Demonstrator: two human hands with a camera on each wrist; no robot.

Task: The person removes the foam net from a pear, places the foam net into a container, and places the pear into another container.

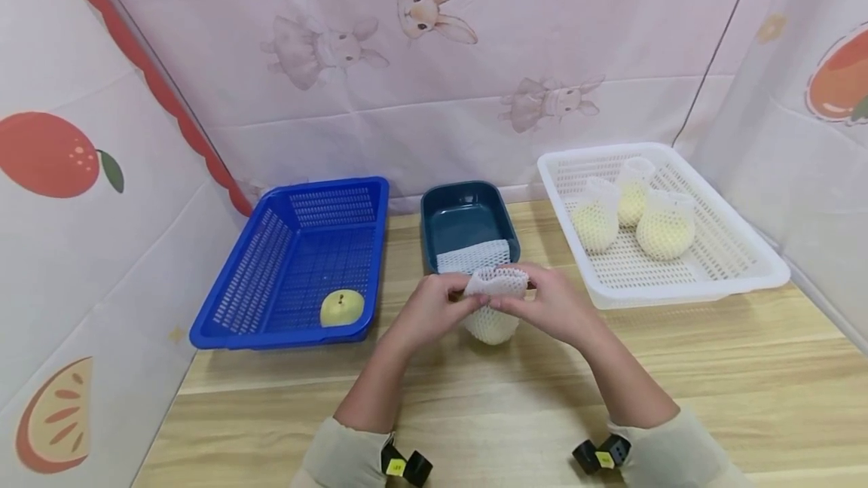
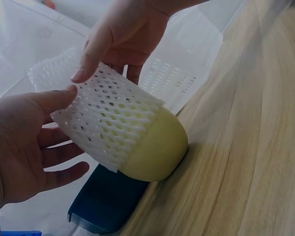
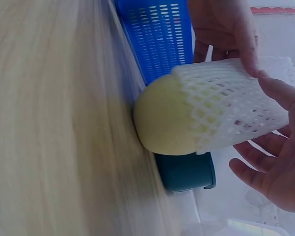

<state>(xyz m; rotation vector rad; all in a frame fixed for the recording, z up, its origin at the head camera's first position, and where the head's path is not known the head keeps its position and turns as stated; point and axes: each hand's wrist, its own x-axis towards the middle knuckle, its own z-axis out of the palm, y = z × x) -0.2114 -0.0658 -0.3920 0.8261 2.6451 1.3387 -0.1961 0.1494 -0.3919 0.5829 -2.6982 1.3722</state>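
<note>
A white foam fruit net (image 1: 498, 282) is partly over a pale yellow pear (image 2: 162, 147), whose lower end is bare and rests on the table. My left hand (image 1: 432, 311) pinches the net's upper part on the left, thumb in front and some fingers spread behind. On the opposite side my right hand (image 1: 552, 306) holds the same net between thumb and fingers. Both thumbs nearly meet on the near face of the net. Just behind them, more foam net (image 1: 475, 256) hangs over the near rim of a dark teal tray (image 1: 468, 221).
To the left, a blue basket (image 1: 288, 337) holds one yellow pear (image 1: 342, 308). A white basket (image 1: 685, 294) at the right holds three netted pears, among them a front one (image 1: 666, 232). Printed curtains (image 1: 434, 96) stand behind and beside the wooden table (image 1: 488, 420).
</note>
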